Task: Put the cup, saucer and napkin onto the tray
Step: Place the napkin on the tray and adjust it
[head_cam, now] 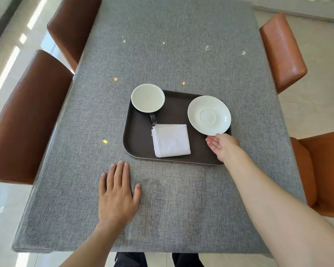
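Left hand (117,195): nearest the camera, lying flat and palm down on the grey table (174,54), fingers (120,174) spread and pointing away from the person; it holds nothing and sits just short of the tray's near left corner.
Right hand (223,146): reaching over the tray's near right part, palm turned up and leftward, fingers loosely apart – the fingertips touch the saucer's near rim; whether they are under it or merely against it I cannot tell.
Saucer (209,115): white and round, in the tray's far right part, its right edge overlapping the tray's right rim; it looks slightly tilted, near edge at the hand.
Tray (137,135): dark brown, rounded rectangle, long axis running left to right across the table, middle of the cloth.
Cup (148,98): white inside, dark outside, upright in the tray's far left corner with its rim over the tray's edge; the handle points toward the person, ending just beside the napkin.
Napkin (171,140): white, folded to a near square, flat in the tray's near middle – left of the right hand and apart from it.
Chairs (27,120): brown leather seats along both long sides of the table.
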